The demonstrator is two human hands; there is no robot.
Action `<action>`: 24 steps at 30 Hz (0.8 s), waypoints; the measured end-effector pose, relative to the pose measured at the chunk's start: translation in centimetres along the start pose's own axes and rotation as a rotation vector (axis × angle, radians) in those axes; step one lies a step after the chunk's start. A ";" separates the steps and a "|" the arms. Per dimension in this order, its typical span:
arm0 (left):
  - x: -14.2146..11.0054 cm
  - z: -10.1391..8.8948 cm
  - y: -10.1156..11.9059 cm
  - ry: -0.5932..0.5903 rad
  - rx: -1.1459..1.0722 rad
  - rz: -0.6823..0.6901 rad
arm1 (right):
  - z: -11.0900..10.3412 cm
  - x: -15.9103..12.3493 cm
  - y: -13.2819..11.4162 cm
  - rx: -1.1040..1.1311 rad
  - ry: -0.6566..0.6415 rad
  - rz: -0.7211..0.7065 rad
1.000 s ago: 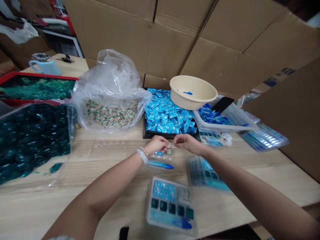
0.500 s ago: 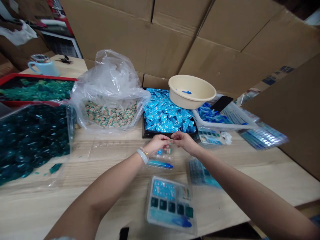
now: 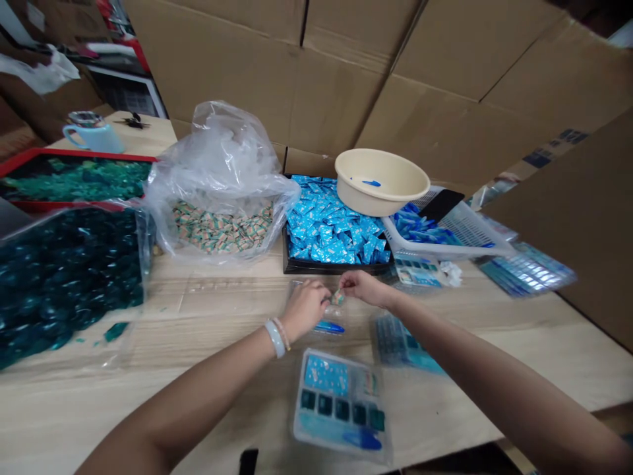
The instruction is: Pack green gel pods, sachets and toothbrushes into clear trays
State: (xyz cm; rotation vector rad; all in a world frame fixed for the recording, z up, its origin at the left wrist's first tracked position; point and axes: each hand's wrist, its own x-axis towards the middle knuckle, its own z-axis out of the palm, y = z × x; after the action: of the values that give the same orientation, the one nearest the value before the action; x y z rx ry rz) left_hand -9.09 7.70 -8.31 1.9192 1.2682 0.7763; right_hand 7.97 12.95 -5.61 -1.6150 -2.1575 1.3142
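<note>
My right hand (image 3: 364, 289) pinches a small beige-and-green packet (image 3: 338, 297) above a clear plastic tray (image 3: 293, 287). Close by on the left, my left hand (image 3: 307, 307) bends over the same tray with its fingers curled together; what they hold, if anything, is hidden. A blue pen-like piece (image 3: 329, 327) lies at the tray's near side, partly behind the left hand. Nearer to me is a filled clear case (image 3: 341, 408) with a light-blue packet, a row of dark green blocks and a blue pen-like piece.
Behind my hands stands a black tray (image 3: 336, 266) of blue packets. A plastic bag (image 3: 232, 178) of small packets, a cream basin (image 3: 380, 204) and a white basket (image 3: 475, 234) flank it. A bag of dark green pieces (image 3: 69, 277) lies left; stacked clear cases (image 3: 403, 340) sit right.
My left hand has moved down and slightly left, away from the right fingers and over the tray. The right hand stays near its place, and the small packet between the hands now shows more.
</note>
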 end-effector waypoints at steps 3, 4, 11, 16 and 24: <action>-1.1 0.3 -0.6 -0.041 0.273 0.110 | 0.6 0.6 0.6 -0.043 -0.039 -0.003; -1.3 0.4 -0.8 -0.038 0.300 0.117 | 0.7 0.8 0.7 -0.054 -0.044 -0.005; -1.3 0.8 -1.3 -0.013 0.328 0.133 | 1.0 1.1 0.9 -0.135 -0.083 -0.037; -1.3 0.8 -1.3 -0.020 0.346 0.158 | 1.4 0.8 1.0 -0.269 -0.016 -0.072; -1.4 0.7 -1.0 -0.071 0.399 0.193 | 1.9 0.1 0.4 -0.442 0.055 -0.081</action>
State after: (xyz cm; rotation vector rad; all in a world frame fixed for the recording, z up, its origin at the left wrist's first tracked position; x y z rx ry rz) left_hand -9.53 6.56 -9.69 2.3943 1.2786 0.5721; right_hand 7.16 11.99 -7.04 -1.6519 -2.5776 0.7955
